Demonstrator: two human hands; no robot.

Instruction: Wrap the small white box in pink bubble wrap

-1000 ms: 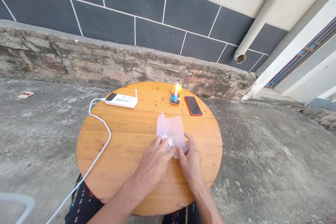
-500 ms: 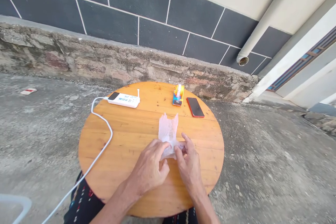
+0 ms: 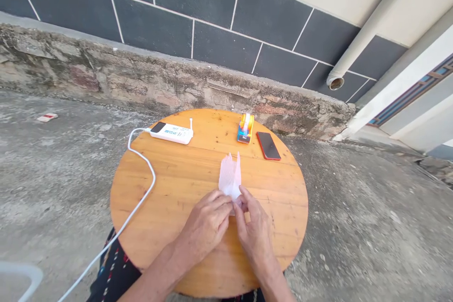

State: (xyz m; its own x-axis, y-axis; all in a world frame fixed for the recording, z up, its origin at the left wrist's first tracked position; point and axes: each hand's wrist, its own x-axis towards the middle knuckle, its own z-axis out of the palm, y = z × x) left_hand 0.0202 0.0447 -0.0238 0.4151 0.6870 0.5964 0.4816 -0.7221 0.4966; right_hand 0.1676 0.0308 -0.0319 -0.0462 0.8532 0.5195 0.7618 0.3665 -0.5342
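A thin, pinkish-white plastic bag (image 3: 229, 177) lies partly flattened on the round wooden table (image 3: 170, 184), its two pointed ends toward the far side. My left hand (image 3: 207, 219) presses with bent fingers on the bag's near left part, and its fingertips are closed there. From the other side, my right hand (image 3: 253, 219) pinches the bag's near right edge between thumb and fingers. The near end of the bag is mostly hidden behind my fingers.
Along the table's far side are a white device (image 3: 171, 133) with a white cable (image 3: 150, 174), an orange-and-blue tape dispenser (image 3: 245, 128) and a red-edged phone (image 3: 268, 145). A stone-based wall (image 3: 212, 87) stands behind.
The bag has become narrower, its right side folded inward. My left fingers have come down and closed on it, close to my right hand. The view has shifted slightly.
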